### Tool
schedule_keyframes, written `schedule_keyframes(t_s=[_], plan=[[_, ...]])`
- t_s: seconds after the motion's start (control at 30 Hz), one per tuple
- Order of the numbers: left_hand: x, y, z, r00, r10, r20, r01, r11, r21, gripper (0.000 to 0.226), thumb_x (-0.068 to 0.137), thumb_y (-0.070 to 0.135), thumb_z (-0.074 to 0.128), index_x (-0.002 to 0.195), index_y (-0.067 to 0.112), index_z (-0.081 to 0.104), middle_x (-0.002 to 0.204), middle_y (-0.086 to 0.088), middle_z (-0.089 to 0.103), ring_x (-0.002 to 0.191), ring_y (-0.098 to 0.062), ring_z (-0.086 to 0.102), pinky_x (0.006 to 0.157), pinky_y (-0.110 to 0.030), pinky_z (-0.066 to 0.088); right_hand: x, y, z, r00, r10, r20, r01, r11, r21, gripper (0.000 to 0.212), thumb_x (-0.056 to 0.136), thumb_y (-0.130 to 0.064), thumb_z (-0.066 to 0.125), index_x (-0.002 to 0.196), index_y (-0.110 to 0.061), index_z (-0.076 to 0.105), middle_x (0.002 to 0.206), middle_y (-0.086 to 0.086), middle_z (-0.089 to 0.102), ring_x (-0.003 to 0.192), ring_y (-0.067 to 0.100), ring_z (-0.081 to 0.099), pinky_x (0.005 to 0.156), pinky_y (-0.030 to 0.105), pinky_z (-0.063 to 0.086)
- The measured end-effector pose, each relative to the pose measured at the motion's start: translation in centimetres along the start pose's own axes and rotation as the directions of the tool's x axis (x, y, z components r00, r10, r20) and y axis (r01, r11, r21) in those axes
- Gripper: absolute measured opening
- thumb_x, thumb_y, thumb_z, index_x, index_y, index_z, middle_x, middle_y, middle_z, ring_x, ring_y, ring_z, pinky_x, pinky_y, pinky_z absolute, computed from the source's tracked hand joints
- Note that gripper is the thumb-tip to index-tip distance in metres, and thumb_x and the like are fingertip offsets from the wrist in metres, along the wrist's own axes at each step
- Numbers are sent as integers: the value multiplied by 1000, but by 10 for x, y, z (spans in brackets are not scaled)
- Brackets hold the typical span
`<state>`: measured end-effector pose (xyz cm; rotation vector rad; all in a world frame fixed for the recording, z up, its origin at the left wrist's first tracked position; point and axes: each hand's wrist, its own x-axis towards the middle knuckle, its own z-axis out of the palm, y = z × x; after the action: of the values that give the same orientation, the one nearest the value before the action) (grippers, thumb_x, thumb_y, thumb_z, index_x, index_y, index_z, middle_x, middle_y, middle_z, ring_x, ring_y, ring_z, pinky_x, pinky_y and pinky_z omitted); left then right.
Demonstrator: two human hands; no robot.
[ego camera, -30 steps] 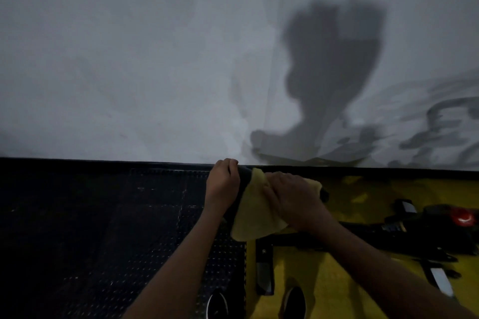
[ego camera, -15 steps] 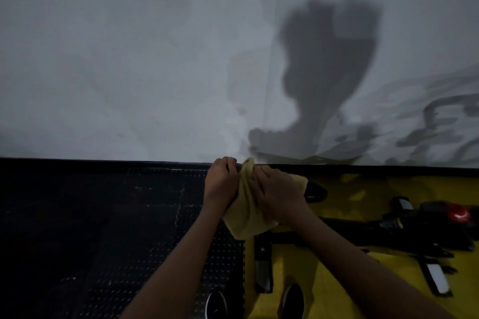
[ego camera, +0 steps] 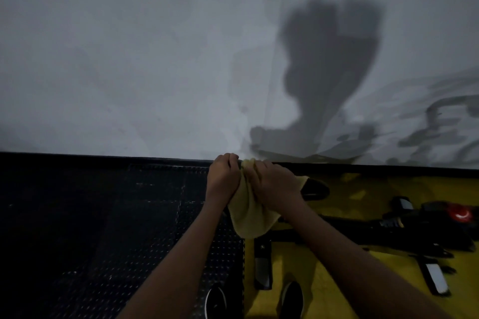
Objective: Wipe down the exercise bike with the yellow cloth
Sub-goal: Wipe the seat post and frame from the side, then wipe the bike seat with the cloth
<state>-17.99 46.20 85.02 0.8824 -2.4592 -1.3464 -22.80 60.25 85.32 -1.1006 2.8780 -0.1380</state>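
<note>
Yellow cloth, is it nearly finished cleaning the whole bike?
Not nearly, it seems. Nothing shows which parts are already clean. Right now the right hand presses the yellow cloth around a black handlebar grip, while the left hand holds the bar beside it. The dark frame and red knob lower down look untouched.

- A single view is given, taken from a wide-angle camera worn on the person's head.
- The scene is looked at forward and steeply downward, toward the pale wall (ego camera: 129,59).
- The wall is seen filling the upper half; below it the dark studded floor (ego camera: 103,215) and yellow mat (ego camera: 350,280) are shown.
- The hands (ego camera: 248,181) are seen close, just below the wall's base, with both forearms entering from the bottom edge.
</note>
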Motion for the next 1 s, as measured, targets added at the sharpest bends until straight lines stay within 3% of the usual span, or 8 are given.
schedule_keyframes(t_s=[0.17,0.33,0.4,0.47,0.57,0.63,0.83,1.0], plan=[[-12,5,-3,1000,-15,-14,15,1000,2,34,108,27,34,103,10,62,97,1,62,90,-15,55,81,-34,42,-31,52,-15,993,-103,-51,108,989,103,53,100,-62,21,109,-25,59,98,-4,64,83,20,63,70,36,47],[-32,-4,-6,999,10,-33,-10,1000,9,49,110,35,29,145,8,47,145,-6,53,135,-22,48,112,-36,39,-25,65,-16,995,-96,21,93,988,120,58,99,-60,6,94,-26,54,87,-5,57,83,20,62,64,32,36],[-33,-7,-4,994,4,-112,1,999,45,49,109,42,26,134,13,56,131,-5,62,122,-23,58,102,-43,48,-14,60,-21,980,-197,9,195,973,121,76,97,-59,-7,110,-20,57,96,1,63,92,25,66,65,33,42],[-34,-9,-1,985,-42,-165,52,997,59,43,108,43,26,107,17,61,101,-1,67,94,-21,64,82,-42,53,-1,52,-21,957,-290,10,283,942,182,64,104,-52,6,126,-15,52,112,7,69,103,27,67,79,33,51],[-36,-3,-3,952,-147,-268,155,988,8,43,107,41,32,80,21,59,76,4,62,73,-16,60,63,-33,45,24,33,-13,916,-283,286,178,923,341,75,99,-67,21,153,-16,30,149,8,48,130,25,51,104,36,41],[-37,-3,-1,917,-213,-337,229,973,7,45,106,39,35,65,27,49,68,7,56,67,-16,57,56,-29,36,39,14,-11,902,-324,287,185,888,421,78,98,-69,20,157,-18,20,154,9,40,135,26,45,109,40,40],[-50,1,15,760,-474,-444,464,875,-141,52,106,36,33,62,14,48,67,-2,55,62,-17,52,54,-30,33,56,-2,-5,870,-425,251,285,847,448,69,103,-58,18,160,-19,11,163,9,24,145,28,32,117,44,31],[-68,2,33,655,-531,-538,446,846,-292,52,107,35,33,62,14,48,67,-2,55,62,-17,52,61,-33,38,-3,69,-21,787,-584,198,544,809,222,73,103,-56,21,160,-15,2,164,10,18,142,28,36,110,42,41]])
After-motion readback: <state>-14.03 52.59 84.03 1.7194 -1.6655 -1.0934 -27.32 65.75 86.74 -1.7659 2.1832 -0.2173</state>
